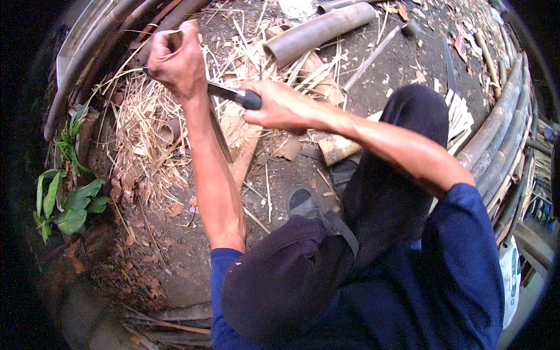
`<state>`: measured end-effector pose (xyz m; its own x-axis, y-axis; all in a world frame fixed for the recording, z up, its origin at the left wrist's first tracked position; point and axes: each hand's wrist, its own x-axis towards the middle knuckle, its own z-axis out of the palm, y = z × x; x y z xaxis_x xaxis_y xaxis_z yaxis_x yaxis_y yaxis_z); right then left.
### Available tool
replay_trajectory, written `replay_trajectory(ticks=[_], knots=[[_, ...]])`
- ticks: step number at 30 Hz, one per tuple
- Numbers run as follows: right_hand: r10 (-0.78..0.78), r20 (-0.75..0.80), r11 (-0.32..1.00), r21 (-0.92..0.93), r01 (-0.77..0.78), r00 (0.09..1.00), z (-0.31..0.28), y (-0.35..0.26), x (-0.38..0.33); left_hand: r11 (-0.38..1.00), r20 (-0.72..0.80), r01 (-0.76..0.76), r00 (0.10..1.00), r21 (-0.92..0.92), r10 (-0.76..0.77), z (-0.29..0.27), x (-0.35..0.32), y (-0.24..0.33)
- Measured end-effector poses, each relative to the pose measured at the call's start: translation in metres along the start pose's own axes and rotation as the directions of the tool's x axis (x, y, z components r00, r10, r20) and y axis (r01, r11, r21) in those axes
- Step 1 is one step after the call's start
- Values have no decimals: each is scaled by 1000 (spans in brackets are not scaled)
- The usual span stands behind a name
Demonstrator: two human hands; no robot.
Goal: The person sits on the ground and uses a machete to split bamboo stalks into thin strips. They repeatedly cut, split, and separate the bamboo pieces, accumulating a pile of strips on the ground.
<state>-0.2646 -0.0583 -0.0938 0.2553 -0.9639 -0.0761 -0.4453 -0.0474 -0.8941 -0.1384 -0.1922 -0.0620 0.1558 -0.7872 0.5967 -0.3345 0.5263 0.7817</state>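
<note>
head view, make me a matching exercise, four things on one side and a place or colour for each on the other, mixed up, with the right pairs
Things:
1. knife
2. leafy plant
3. bamboo tube
4. shirt

Places and colours:
A. dark blue
B. lying near the top of the view
C. gripped by the right hand
D. green, toward the left edge

Right pairs: 1-C, 2-D, 3-B, 4-A

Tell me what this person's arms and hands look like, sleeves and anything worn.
The left hand and right hand show no gloves. Both forearms are bare, with no watch visible, below dark-blue fabric sleeves ending around the elbows. I see no markings on them.
</note>
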Motion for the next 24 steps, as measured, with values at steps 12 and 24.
replay_trajectory(ticks=[12, 24], knots=[[106, 76, 994, 24, -108, 991, 120, -66, -69, 953, -129, 302, 947, 32, -295, -174, -33, 63], [74, 190, 965, 234, -118, 979, 179, -67, -98, 960, -478, 235, 832, -154, -281, -253, -100, 72]])
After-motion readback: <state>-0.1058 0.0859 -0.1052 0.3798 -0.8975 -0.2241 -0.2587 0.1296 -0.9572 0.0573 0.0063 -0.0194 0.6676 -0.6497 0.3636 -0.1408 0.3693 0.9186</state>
